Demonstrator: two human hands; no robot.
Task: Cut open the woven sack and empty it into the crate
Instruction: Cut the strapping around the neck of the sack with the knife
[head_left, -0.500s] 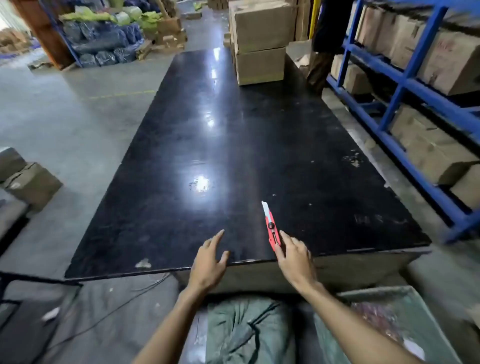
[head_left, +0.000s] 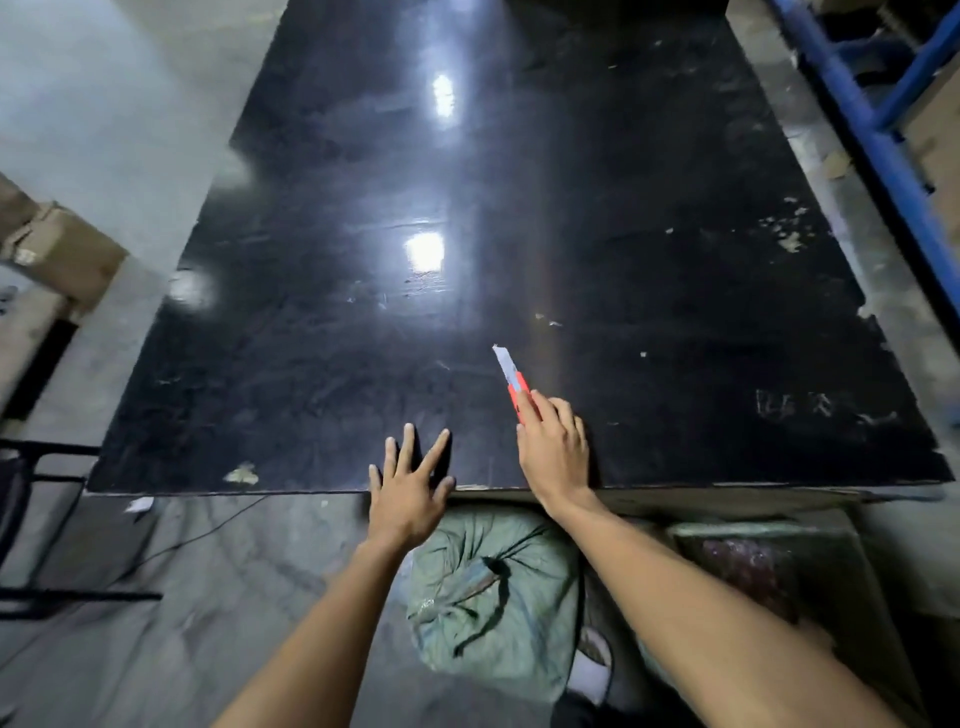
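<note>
Change since earlier frame: right hand (head_left: 553, 452) now laid over the red handle of the utility knife (head_left: 514, 387), where before only reaching toward it; left hand (head_left: 410, 480) slid further onto the table edge; view tipped downward, cardboard boxes at the far end gone from sight
Right hand state: fingers curled down over the knife handle, touching it; knife not lifted, seemingly flat on the table; full grasp or mere contact cannot be told
Left hand state: fingers spread wide and flat on the black table (head_left: 519, 208), gripping nothing
Knife: blade extended, pointing away from the body, near the front table edge
Sack location: green woven sack (head_left: 493, 597) on the floor below the front table edge, between the two forearms, neck gathered and apparently tied shut
Crate location: greenish crate (head_left: 691, 530) just right of the sack, partly hidden by the right forearm; something dark reddish inside, too dim to name
Done so far: knife reached, nothing more
Left to do: pick up knife, cut sack open, tip contents into crate; task judged barely begun
Count, hands: two
Count, knives: one
Count, sacks: one
Count, crates: one
Count, tables: one
Also in view: blue shelving rack (head_left: 878, 130) at the right
</note>
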